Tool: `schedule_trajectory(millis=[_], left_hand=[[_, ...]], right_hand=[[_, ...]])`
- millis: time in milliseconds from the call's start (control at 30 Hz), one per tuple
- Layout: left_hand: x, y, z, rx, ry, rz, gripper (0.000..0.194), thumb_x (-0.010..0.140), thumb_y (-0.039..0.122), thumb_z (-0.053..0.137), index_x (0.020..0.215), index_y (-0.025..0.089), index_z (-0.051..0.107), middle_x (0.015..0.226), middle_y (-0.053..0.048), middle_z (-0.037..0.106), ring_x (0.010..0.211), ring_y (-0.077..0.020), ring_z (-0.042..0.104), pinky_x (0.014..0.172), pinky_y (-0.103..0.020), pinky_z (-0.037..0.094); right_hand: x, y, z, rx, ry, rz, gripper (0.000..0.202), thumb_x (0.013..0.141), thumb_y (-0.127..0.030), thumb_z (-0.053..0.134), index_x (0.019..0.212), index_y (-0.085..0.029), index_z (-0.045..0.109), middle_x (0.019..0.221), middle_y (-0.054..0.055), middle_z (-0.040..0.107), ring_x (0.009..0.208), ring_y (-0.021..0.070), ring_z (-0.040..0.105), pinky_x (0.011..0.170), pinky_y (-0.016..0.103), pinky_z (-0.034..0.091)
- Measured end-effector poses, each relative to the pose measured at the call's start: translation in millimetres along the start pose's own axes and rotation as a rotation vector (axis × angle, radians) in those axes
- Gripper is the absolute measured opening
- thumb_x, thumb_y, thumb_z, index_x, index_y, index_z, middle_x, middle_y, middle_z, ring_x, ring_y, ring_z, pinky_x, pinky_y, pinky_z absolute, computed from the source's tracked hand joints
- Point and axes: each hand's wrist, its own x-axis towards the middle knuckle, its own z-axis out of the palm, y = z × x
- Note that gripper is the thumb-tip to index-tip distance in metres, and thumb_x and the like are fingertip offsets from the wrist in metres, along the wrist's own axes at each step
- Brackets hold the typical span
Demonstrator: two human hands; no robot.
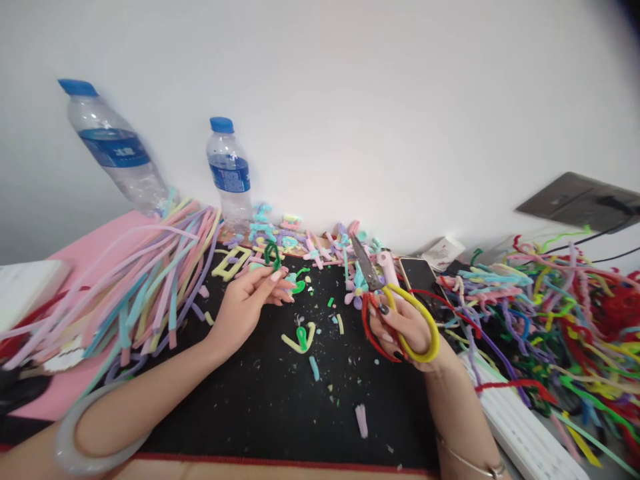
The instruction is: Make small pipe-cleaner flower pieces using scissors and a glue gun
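My left hand [250,293] pinches a small looped dark green pipe cleaner piece [272,255] that stands up from the fingertips. In my right hand [405,327] are scissors [369,267] with handles wrapped in red and yellow, their blades pointing up and away. The blades look closed and touch no green piece. Below and between my hands, a yellow V-shaped piece with a bright green loop [301,337] lies on the black mat [240,407]. Another bright green piece [299,287] rests just beyond my left fingertips.
Pastel pipe cleaners [145,280] lie at the left, a tangled colourful pile [570,320] at the right. Two water bottles [114,150] stand by the wall. A phone [420,275], a white power strip [525,427] and small scraps lie around.
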Motion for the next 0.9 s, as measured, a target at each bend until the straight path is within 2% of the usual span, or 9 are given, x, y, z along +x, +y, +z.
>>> schedule_trajectory(millis=[133,233,300,433,533,633,767,833,900], left_hand=[[-3.2,-0.4,2.3,0.033,-0.062,0.0,0.031,0.086,0.04,0.052,0.099,0.013,0.06,0.089,-0.008,0.07,0.067,-0.0169,0.065,0.062,-0.029,0.052],[-5.4,0.0,3.8,0.057,-0.092,0.036,0.029,0.087,0.038,0.051,0.097,0.013,0.061,0.087,-0.007,0.07,0.064,-0.0157,0.064,0.061,-0.028,0.052],[-6.5,0.6,4.1,0.068,-0.098,0.063,0.027,0.088,0.037,0.051,0.094,0.014,0.062,0.085,-0.006,0.07,0.064,-0.015,0.063,0.061,-0.027,0.051],[-7.6,2.8,4.1,0.084,-0.091,0.08,0.025,0.088,0.036,0.05,0.093,0.014,0.062,0.083,-0.006,0.07,0.064,-0.0147,0.063,0.061,-0.026,0.05],[-7.6,3.8,4.2,0.114,-0.097,0.083,0.026,0.088,0.036,0.05,0.089,0.014,0.062,0.083,-0.006,0.07,0.063,-0.0151,0.063,0.06,-0.027,0.05],[-7.5,2.8,4.5,0.127,-0.122,0.084,0.025,0.089,0.036,0.049,0.089,0.014,0.062,0.083,-0.006,0.071,0.064,-0.0155,0.064,0.06,-0.027,0.05],[-7.4,0.3,4.5,0.107,-0.136,0.083,0.02,0.089,0.035,0.05,0.093,0.016,0.055,0.082,-0.006,0.072,0.064,-0.0156,0.066,0.06,-0.027,0.05],[-7.4,0.4,4.1,0.1,-0.13,0.078,0.018,0.089,0.035,0.05,0.091,0.017,0.052,0.082,-0.005,0.072,0.064,-0.0153,0.066,0.06,-0.026,0.049],[-7.4,1.1,3.6,0.096,-0.124,0.075,0.017,0.089,0.034,0.05,0.089,0.017,0.052,0.082,-0.005,0.072,0.064,-0.0149,0.067,0.06,-0.026,0.049]], right_hand=[[2.0,5.1,-0.8,-0.122,0.072,-0.098,0.042,0.07,-0.056,0.065,0.071,-0.022,0.04,0.051,-0.007,0.042,0.033,0.0048,0.03,0.033,0.021,0.02],[0.8,8.7,-1.9,-0.152,0.096,-0.128,0.047,0.075,-0.066,0.051,0.064,-0.022,0.038,0.05,-0.007,0.036,0.035,0.0055,0.025,0.033,0.022,0.02],[-0.4,8.9,0.3,-0.145,0.075,-0.132,0.048,0.078,-0.066,0.047,0.063,-0.021,0.039,0.054,-0.005,0.039,0.037,0.0068,0.032,0.035,0.023,0.027],[0.1,5.2,9.7,-0.263,0.066,-0.124,0.032,0.079,-0.05,0.058,0.077,-0.02,0.046,0.057,-0.003,0.052,0.043,0.012,0.052,0.043,0.025,0.04],[1.5,1.7,14.3,-0.31,0.144,-0.117,0.028,0.08,-0.045,0.057,0.085,-0.02,0.045,0.048,-0.006,0.049,0.038,0.0118,0.048,0.039,0.023,0.037],[1.1,-0.6,16.0,-0.384,0.209,-0.1,0.027,0.076,-0.04,0.061,0.084,-0.02,0.045,0.056,-0.007,0.044,0.041,0.0082,0.041,0.038,0.02,0.032],[-0.4,2.1,19.4,-0.562,0.16,-0.158,0.019,0.074,-0.027,0.06,0.081,-0.02,0.043,0.071,-0.005,0.043,0.058,0.009,0.04,0.051,0.02,0.037],[0.2,6.0,21.5,-0.683,0.142,-0.19,0.02,0.072,-0.021,0.059,0.086,-0.02,0.044,0.076,-0.004,0.044,0.065,0.0109,0.041,0.059,0.022,0.04],[2.0,9.8,22.9,-0.809,0.159,-0.199,0.023,0.07,-0.02,0.061,0.086,-0.02,0.043,0.077,-0.003,0.046,0.066,0.0122,0.04,0.06,0.023,0.039]])
